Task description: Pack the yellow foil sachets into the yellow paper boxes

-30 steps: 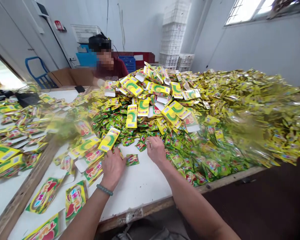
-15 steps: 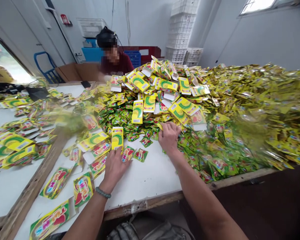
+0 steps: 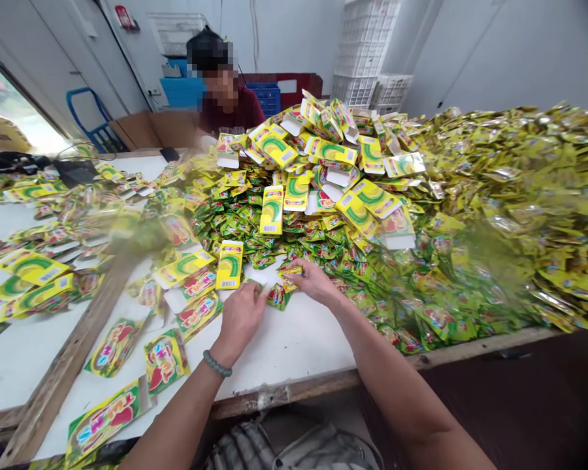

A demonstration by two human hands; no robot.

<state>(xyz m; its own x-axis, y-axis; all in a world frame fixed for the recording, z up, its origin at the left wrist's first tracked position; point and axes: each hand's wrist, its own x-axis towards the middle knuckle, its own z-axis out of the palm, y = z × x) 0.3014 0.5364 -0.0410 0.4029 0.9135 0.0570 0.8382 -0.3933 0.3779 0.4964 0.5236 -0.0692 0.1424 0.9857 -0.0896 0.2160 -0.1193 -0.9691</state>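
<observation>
My left hand (image 3: pixel 242 318), a bracelet at its wrist, is low over the white table with its fingers closed on a small green candy packet (image 3: pixel 253 283), which they mostly hide. Between thumb and fingers my right hand (image 3: pixel 314 282) pinches a small yellow candy packet (image 3: pixel 290 278). Under that one, a loose green packet (image 3: pixel 277 296) lies on the table between my hands. Just beyond my left hand is a yellow box (image 3: pixel 230 265) with a green curved band and a barcode. A heap of green packets (image 3: pixel 235 222) lies behind it.
Yellow boxes (image 3: pixel 323 153) are piled on top of the heap. Yellow packets (image 3: pixel 509 176) fill the right side. Flat boxes (image 3: pixel 112 414) lie at left beside a wooden strip (image 3: pixel 73 352). A co-worker (image 3: pixel 232 108) is across the table (image 3: pixel 294 346).
My right hand has come left from the heap's edge with the yellow packet. My left hand has shifted right, off the yellow box and onto the green packet. The view has shifted slightly.
</observation>
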